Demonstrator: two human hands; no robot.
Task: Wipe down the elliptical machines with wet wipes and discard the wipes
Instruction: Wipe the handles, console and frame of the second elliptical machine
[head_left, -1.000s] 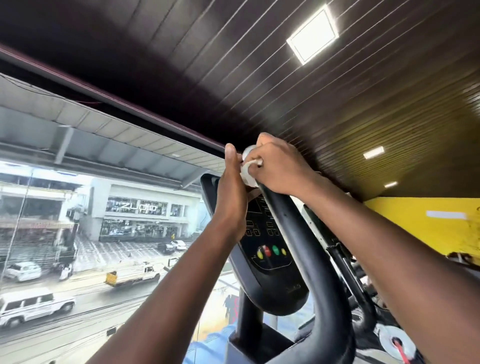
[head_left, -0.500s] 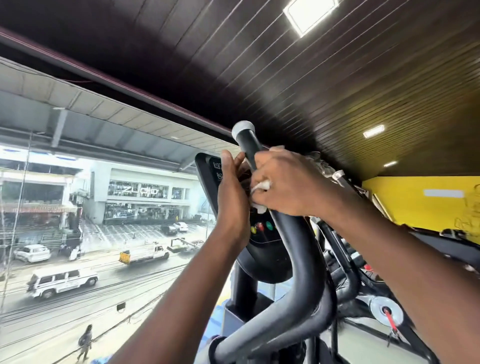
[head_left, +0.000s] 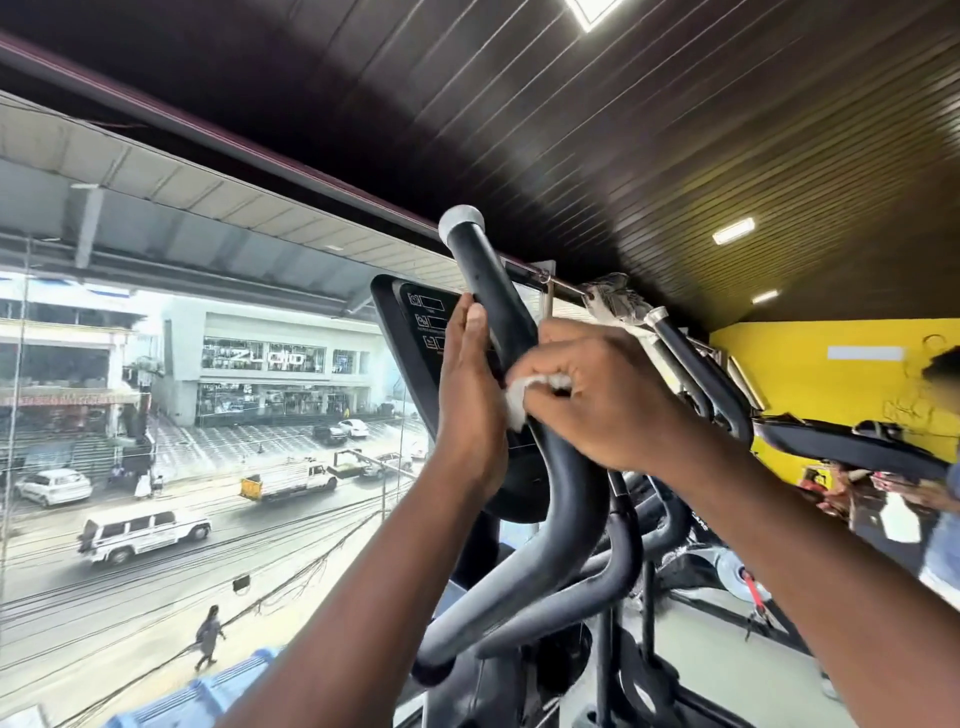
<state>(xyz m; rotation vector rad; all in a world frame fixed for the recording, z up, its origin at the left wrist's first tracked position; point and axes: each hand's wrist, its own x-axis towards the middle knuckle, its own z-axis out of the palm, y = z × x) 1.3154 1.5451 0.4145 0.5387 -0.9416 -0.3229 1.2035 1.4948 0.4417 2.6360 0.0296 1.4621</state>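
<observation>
**Wipe held against the elliptical handlebar**

The right hand (head_left: 597, 400) has its fingers curled around the black handlebar (head_left: 498, 306) of the elliptical machine, pinching a crumpled white wipe (head_left: 524, 392) against the bar. The wipe sits bunched between thumb and fingers, part of it showing white at the left edge of the fist, pressed to the bar's middle stretch, below the grey end cap (head_left: 461, 222).

The left hand (head_left: 470, 395) stands upright just beside it, fingers straight and close together, their tips lying against the left side of the handlebar and over the edge of the console (head_left: 415, 332). It holds nothing; its palm side faces the bar.

The handlebar rises tilted to the upper left and curves down below the hands. Behind the console a window looks out on a street (head_left: 156, 561) with cars. To the right, a yellow wall (head_left: 810, 395) and more black gym equipment.
</observation>
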